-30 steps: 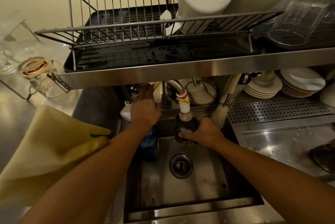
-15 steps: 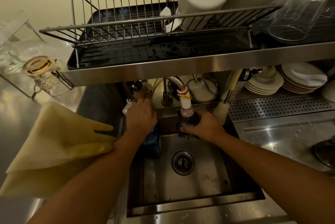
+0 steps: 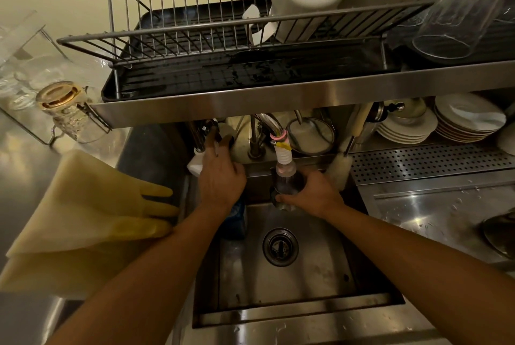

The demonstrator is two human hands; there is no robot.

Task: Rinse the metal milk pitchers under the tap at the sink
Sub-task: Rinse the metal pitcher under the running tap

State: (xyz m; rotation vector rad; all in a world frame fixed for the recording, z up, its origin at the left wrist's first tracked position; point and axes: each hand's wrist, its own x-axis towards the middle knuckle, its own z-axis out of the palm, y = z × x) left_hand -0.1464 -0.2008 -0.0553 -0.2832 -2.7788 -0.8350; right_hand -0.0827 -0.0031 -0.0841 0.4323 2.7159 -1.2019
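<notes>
The small dark metal milk pitcher (image 3: 284, 188) sits directly beneath the white ribbed tap nozzle (image 3: 283, 159), above the rear of the stainless steel sink basin (image 3: 328, 266). The right hand (image 3: 312, 194) grasps the pitcher from its right side, thumb laid across the lower body. The pitcher's rim touches or nearly meets the nozzle; whether water is flowing cannot be told. The left hand (image 3: 220, 177) reaches to the chrome tap lever (image 3: 202, 132) at the back left, fingers extended toward it; whether they close on the lever cannot be told. Compared with one second ago, the left hand has drawn slightly back and lower from the lever area, while the pitcher has remained under the nozzle. Judgement: the flow has probably just been adjusted, and rinsing of this pitcher is beginning or under way. Yellow rubber gloves (image 3: 92, 210) lie on the counter left of the sink, well apart from the pitcher
</notes>
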